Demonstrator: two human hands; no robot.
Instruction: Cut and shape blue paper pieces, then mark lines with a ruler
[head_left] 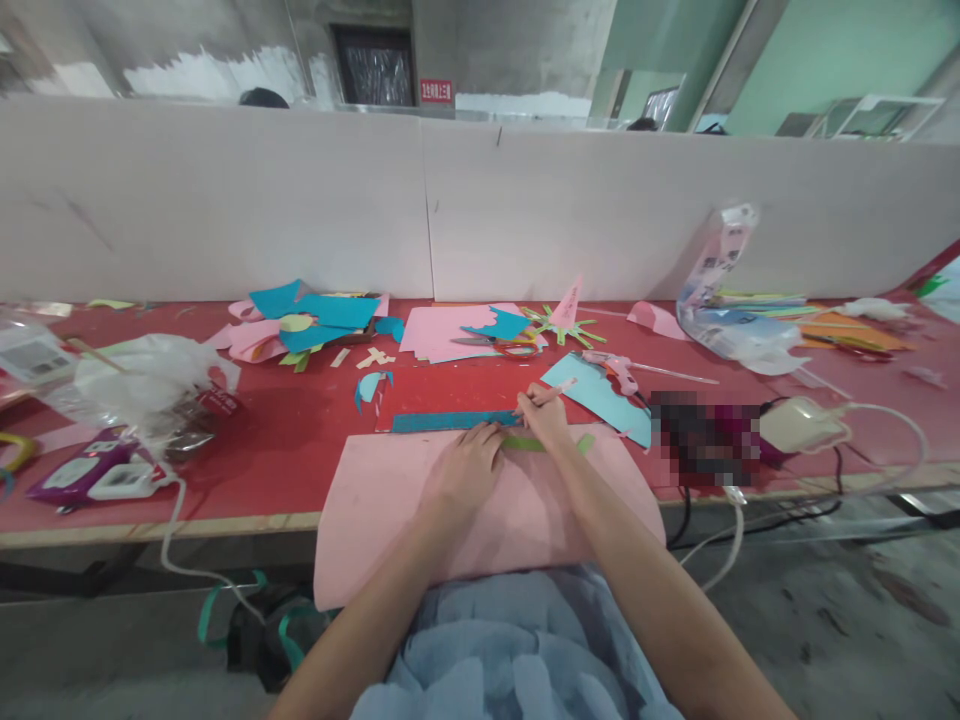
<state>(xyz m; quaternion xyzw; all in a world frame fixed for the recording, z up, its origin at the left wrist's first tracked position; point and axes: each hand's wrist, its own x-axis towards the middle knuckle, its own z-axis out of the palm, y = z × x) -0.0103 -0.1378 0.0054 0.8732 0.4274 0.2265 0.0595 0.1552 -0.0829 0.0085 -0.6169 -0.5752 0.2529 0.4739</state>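
A large pink sheet (390, 500) lies at the table's front edge and hangs over it. Along its far edge rests a long dark blue ruler-like strip (427, 421). My left hand (471, 462) lies with spread fingers on the pink sheet, its fingertips at the strip. Closed around a pale pen (561, 389), my right hand (543, 412) is at the strip's right end. A green paper strip (525, 443) shows between and beneath my hands on the pink sheet.
Scissors (510, 347) lie on pink sheets behind my hands. A pink glue gun (621, 375) rests on light blue paper (600, 400). Plastic bags (142, 385) and a purple device (94, 470) are left; cables (739, 545) hang right. A white partition (300, 200) stands behind.
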